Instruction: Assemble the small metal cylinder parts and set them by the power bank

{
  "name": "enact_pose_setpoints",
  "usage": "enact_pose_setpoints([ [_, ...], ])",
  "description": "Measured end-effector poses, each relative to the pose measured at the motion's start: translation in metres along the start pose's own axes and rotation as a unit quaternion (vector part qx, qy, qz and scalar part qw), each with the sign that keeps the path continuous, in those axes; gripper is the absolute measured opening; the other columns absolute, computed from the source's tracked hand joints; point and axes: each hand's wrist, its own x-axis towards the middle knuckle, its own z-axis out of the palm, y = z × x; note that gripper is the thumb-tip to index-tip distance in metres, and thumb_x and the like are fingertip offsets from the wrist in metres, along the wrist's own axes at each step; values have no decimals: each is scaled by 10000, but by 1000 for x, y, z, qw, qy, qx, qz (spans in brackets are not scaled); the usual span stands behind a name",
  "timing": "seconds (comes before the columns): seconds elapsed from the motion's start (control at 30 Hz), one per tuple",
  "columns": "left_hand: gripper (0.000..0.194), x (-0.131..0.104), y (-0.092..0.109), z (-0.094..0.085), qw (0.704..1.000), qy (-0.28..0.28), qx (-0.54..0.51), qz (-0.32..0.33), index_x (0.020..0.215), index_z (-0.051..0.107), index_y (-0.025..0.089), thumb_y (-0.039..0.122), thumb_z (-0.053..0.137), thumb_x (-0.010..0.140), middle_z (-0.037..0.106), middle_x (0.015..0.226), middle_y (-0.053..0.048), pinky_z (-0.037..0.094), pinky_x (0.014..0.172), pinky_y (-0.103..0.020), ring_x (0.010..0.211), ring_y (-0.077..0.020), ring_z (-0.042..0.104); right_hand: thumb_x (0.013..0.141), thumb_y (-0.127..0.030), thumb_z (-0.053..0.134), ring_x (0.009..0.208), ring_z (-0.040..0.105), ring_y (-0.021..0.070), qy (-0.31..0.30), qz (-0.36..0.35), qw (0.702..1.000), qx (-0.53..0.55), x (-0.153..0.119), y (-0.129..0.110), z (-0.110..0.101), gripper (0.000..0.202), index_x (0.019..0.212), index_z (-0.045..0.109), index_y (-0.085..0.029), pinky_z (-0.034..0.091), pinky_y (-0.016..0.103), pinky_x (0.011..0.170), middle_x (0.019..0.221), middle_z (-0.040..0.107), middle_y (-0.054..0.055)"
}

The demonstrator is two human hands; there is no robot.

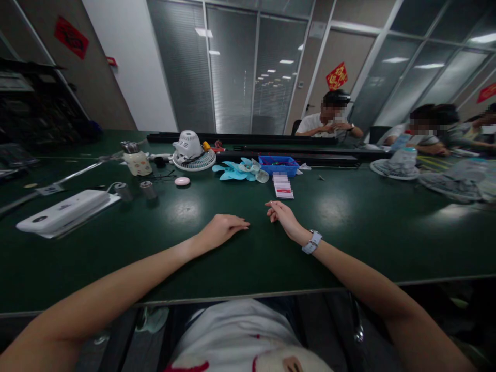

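My left hand [222, 228] rests on the green table [248, 263], palm down with the fingers stretched out to the right; nothing shows in it. My right hand [285, 218], a pale watch on its wrist, is raised slightly with loosely bent, parted fingers and holds nothing visible. Just beyond my right hand lies a small white-and-red card or packet [284, 194], partly blurred out. Farther back, a light-blue fan blade set [236, 170] sits beside a blue tray [277, 166] with small parts inside. The two hands are apart.
At the left are a white elongated device [70, 209], two metal cylinders [148, 190], a patterned flask [136, 161], a pink oval object [182, 181] and a partly dismantled white fan [189, 150]. Black rails [248, 139] cross the back. A person [313, 124] sits opposite; others sit right.
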Motion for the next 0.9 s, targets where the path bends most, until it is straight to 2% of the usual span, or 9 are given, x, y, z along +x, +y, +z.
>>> enact_pose_setpoints([
  [0.1, 296, -8, -27, -46, 984, 132, 83, -91, 1103, 698, 207, 350, 497, 939, 684, 1143, -56, 464, 943, -351, 1033, -211, 642, 853, -421, 550, 554, 503, 84, -3, 10, 1000, 7, -1, -1, -1, 299, 972, 589, -149, 388, 227, 540, 734, 565, -1],
  [0.2, 356, -27, -58, -103, 908, 253, 229, -244, 1173, 667, 178, 377, 488, 939, 691, 1114, -82, 440, 872, -356, 953, -240, 642, 838, -428, 558, 555, 501, 91, -2, 12, 1000, 1, -1, 0, -1, 307, 976, 582, -155, 389, 236, 538, 734, 561, -2],
  [0.27, 382, -41, -77, -132, 846, 281, 305, -335, 1192, 661, 161, 381, 488, 932, 699, 1082, -94, 419, 826, -335, 932, -247, 630, 838, -421, 554, 557, 499, 92, -3, 11, 1000, -3, -1, 0, 0, 302, 980, 576, -156, 388, 237, 538, 735, 560, -1],
  [0.33, 397, -53, -90, -150, 807, 276, 341, -396, 1186, 665, 155, 392, 489, 922, 702, 1062, -94, 398, 783, -306, 917, -239, 616, 847, -405, 542, 558, 498, 90, -4, 12, 1000, -4, -1, 0, -1, 284, 984, 569, -157, 389, 235, 537, 737, 559, 0],
  [0.4, 397, -59, -98, -156, 796, 246, 344, -434, 1154, 682, 154, 403, 494, 909, 706, 1032, -84, 376, 734, -281, 884, -227, 603, 857, -390, 533, 561, 502, 90, -6, 14, 1000, -5, -1, 0, -1, 265, 988, 563, -161, 395, 233, 538, 743, 559, 1],
  [0.53, 353, -61, -105, -154, 805, 195, 325, -455, 1079, 715, 148, 371, 527, 881, 713, 973, -63, 339, 682, -254, 824, -206, 576, 867, -366, 531, 566, 511, 90, -6, 17, 1000, -5, -1, -2, -1, 233, 981, 562, -165, 407, 232, 539, 755, 567, 5],
  [0.67, 359, -62, -111, -155, 795, 221, 338, -453, 1099, 705, 138, 364, 521, 889, 710, 1003, -85, 317, 678, -256, 819, -202, 566, 870, -340, 528, 557, 506, 88, 2, 24, 1000, -3, -2, -3, 0, 210, 975, 561, -161, 399, 230, 535, 746, 570, 2],
  [0.8, 377, -66, -116, -156, 794, 219, 347, -450, 1134, 686, 137, 369, 489, 911, 705, 1023, -96, 301, 686, -259, 826, -201, 564, 873, -330, 525, 567, 509, 89, -7, 27, 1000, -3, -3, -5, 0, 201, 972, 561, -159, 404, 230, 542, 761, 567, 7],
  [0.9, 397, -69, -118, -156, 784, 248, 364, -438, 1163, 673, 142, 385, 463, 929, 701, 1031, -90, 301, 699, -254, 855, -197, 554, 861, -349, 543, 565, 509, 92, -8, 23, 1000, -4, -2, -4, -1, 214, 968, 565, -166, 407, 233, 539, 761, 571, 8],
])
